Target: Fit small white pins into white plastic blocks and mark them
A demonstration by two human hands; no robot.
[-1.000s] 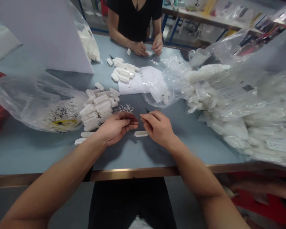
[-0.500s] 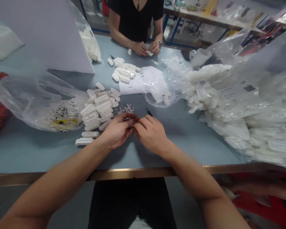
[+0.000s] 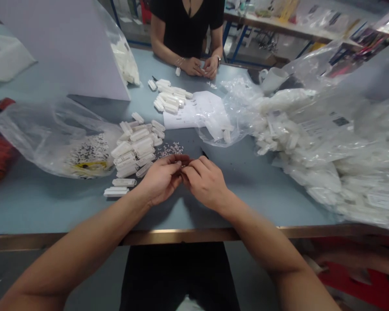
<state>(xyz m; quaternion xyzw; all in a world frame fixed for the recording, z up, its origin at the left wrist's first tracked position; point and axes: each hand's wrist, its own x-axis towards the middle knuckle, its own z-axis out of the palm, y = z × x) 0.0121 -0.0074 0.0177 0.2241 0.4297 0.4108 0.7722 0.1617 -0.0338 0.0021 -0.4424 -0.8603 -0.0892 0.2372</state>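
Observation:
My left hand (image 3: 162, 179) and my right hand (image 3: 205, 180) meet at the fingertips above the table (image 3: 262, 194). Both have their fingers pinched together; whatever lies between them is too small and covered to make out. Just beyond the left fingers is a scatter of tiny white pieces (image 3: 171, 149). A pile of white plastic blocks (image 3: 142, 144), some with dark markings, lies left of that hand. Two more such blocks (image 3: 123, 182) rest near my left wrist. Behind my right fingers a thin black tool (image 3: 204, 153) shows only in part.
On the left lies a clear bag (image 3: 48, 125) holding small black-and-white pieces and something yellow. Large bags of white parts (image 3: 327, 147) fill the right side. Across the table a person's hands (image 3: 201, 67) work behind a printed sheet (image 3: 181, 121) and more white blocks (image 3: 170, 97).
My hands stay together in nearly the same place, with only slight finger movement. The view has shifted slightly. Across the table, the person's hands have moved a little around a small white piece.

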